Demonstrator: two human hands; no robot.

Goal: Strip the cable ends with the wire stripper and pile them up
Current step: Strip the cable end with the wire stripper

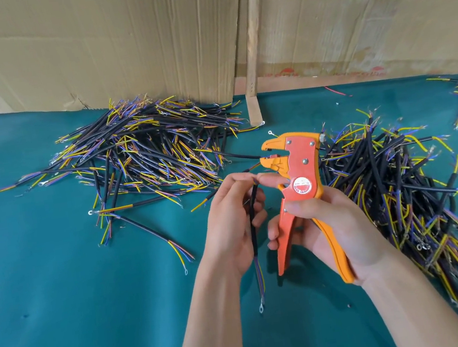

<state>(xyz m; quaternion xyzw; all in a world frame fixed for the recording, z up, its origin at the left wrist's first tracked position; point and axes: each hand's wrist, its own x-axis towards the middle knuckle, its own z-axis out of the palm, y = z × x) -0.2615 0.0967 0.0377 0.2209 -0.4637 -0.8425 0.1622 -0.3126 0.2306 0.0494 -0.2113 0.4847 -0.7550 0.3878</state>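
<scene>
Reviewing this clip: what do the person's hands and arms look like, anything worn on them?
Both forearms are bare as far as the frame shows: no sleeves, gloves, watch, bracelets or rings are visible on the left hand or the right hand. Fingernails look short and unpainted. No markings show. The upper arms lie out of view, so any sleeve higher up cannot be told.

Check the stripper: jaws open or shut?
Open. The stripper shows a gap between its upper and lower jaws, and its handles are spread in the right hand.
</scene>
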